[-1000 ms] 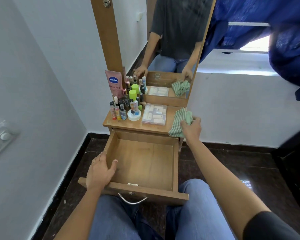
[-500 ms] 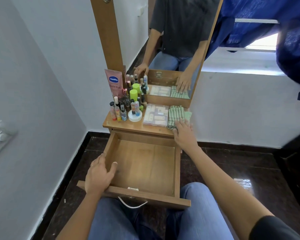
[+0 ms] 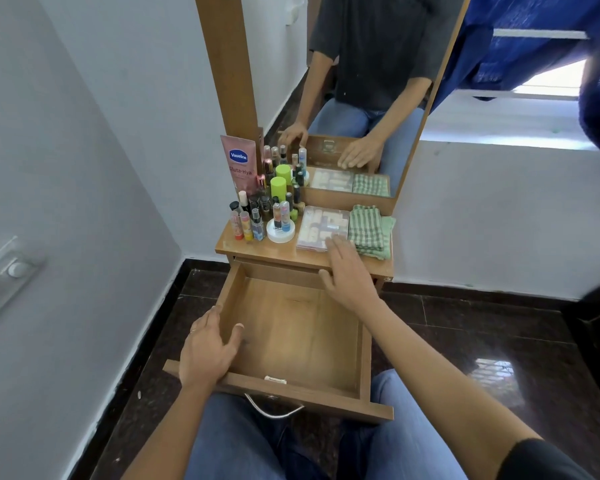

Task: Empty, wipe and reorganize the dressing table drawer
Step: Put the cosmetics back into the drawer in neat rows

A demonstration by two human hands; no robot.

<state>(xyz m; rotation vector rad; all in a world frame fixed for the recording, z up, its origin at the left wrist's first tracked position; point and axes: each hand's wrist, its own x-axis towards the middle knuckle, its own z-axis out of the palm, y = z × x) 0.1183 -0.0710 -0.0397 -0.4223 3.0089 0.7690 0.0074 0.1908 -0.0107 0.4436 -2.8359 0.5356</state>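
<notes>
Since approx. half a sec ago the right hand [image 3: 349, 271] is taken off the green-and-white striped folded cloth [image 3: 369, 232] and shifted left, twd the clear flat plastic box of small items [image 3: 321, 228]. The cloth is left lying flat at the R end of the brown wooden table top [image 3: 252, 249], just beside the box.

Head view: the R hand is seen palm down w/ fingers straight and slightly spread, nothing pinched. Its fingertips are at the box's near corner, but contact can't be told. The left hand [image 3: 208, 348] is hooked over the L wall of the pulled-out light-brown wooden drawer [image 3: 291, 341], thumb inside, fingers outside, so the wall is clasped. The drawer is seen bare inside, so emptying and wiping are judged done. Refilling is judged the step in hand, the box prob. first.

To do it well, the box should be taken by both long edges, kept level and set flat against a back corner. Room is thus left for the cluster of small bottles and tubes [image 3: 267, 209] and the round white tin [image 3: 280, 233]. The tall pink Vaseline tube [image 3: 239, 164] is best laid down, as the drawer looks shallow.

Hidden/unclear: box contents are blurred, and most bottle labels can't be read. Part of the drawer's back is covered by the R hand, and the curved metal handle [image 3: 274, 414] is half hidden below the front panel.
</notes>
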